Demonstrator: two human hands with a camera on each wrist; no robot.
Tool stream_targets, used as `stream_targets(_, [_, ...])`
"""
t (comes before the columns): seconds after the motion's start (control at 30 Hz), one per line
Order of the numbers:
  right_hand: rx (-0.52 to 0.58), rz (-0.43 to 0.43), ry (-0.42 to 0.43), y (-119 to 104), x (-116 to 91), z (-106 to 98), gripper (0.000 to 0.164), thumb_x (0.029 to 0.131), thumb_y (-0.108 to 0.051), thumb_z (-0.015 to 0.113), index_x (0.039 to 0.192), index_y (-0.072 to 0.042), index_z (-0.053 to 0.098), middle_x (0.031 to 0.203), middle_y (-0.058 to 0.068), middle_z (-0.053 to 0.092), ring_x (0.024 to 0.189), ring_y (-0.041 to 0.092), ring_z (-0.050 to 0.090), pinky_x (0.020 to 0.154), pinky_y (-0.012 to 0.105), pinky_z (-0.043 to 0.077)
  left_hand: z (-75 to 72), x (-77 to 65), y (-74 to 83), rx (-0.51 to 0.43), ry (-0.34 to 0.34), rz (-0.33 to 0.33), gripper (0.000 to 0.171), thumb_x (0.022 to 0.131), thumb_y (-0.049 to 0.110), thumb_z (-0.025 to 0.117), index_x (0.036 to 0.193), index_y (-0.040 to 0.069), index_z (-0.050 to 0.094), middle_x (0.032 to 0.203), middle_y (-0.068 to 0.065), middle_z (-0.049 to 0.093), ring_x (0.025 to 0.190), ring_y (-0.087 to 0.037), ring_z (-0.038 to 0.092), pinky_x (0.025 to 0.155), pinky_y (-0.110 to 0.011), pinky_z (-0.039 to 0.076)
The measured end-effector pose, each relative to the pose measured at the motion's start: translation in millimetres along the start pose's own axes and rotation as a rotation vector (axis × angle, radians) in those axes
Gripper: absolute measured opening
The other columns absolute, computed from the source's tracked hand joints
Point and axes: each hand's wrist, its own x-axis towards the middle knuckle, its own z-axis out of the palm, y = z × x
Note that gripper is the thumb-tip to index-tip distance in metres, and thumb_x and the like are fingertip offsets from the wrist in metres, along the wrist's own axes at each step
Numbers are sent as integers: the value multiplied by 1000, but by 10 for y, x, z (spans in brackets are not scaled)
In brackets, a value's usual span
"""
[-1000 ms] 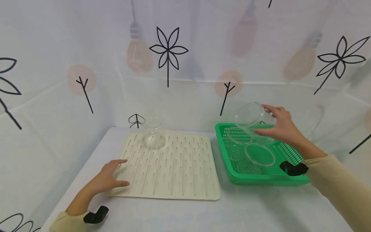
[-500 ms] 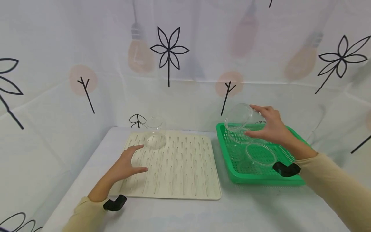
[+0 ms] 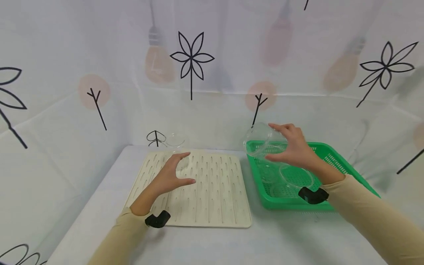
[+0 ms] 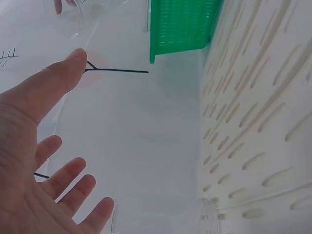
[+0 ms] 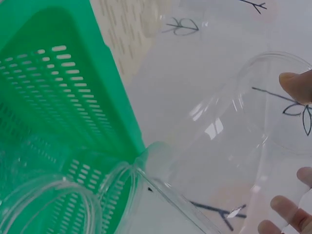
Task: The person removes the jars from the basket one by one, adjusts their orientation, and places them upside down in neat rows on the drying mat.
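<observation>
Your right hand's [image 3: 291, 149] fingers grip a tilted clear jar [image 3: 260, 139] beside the green basket [image 3: 298, 204], rightward of your left hand [image 3: 167, 177], its fingers spread, holding nothing.

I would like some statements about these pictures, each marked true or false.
1. The right hand holds a transparent container. True.
2. Both hands hold something. False: the left hand holds nothing.
3. A green basket stands beside a cream mat. True.
4. The basket is left of the mat. False: it is on the right.
5. Another transparent container stands on the mat. True.
6. The basket is empty. False: other containers are inside.
</observation>
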Motion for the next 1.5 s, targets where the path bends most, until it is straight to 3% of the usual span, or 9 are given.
stream_targets(0.33, [1,-51,-28,-133,31,170,89,66,-25,84,141,-12,39,120,20,38,109,40,31,79,57,36,188,205,140,-30,-9,70,88,72,36,80,144,16,32,143,-7,33,129,-27,34,100,-50,34])
stream_targets(0.47, [3,-71,-40,-182,33,239,89,65,-26,85,141,-12,39,119,19,39,108,39,32,80,57,34,231,267,220,-53,-9,90,88,72,35,80,144,18,33,141,-5,34,126,-23,35,100,-43,36])
stream_targets(0.8, [0,-103,-55,-287,70,405,90,63,-28,86,140,-11,41,120,19,40,109,38,32,83,56,33,313,409,393,-118,-13,150,88,72,33,81,144,18,31,141,-5,33,127,-20,33,103,-40,34])
stream_targets(0.97, [-7,-100,-64,-358,81,454,89,64,-29,85,139,-12,42,120,17,40,110,37,32,82,56,37,351,458,456,-147,-18,174,89,72,31,81,145,20,30,141,-6,33,127,-20,33,102,-42,34])
stream_targets(1.23, [-22,-151,-79,-435,106,529,92,61,-30,87,139,-12,42,122,18,39,110,37,32,85,58,31,384,508,551,-156,-24,229,89,74,28,80,145,15,29,140,-5,31,125,-22,34,100,-39,36])
stream_targets(1.5, [-38,-202,-78,-482,114,599,92,59,-30,87,137,-10,44,122,17,40,107,35,34,84,55,30,376,503,609,-177,-56,256,90,74,23,80,146,14,25,141,-12,27,126,-26,34,98,-40,39])
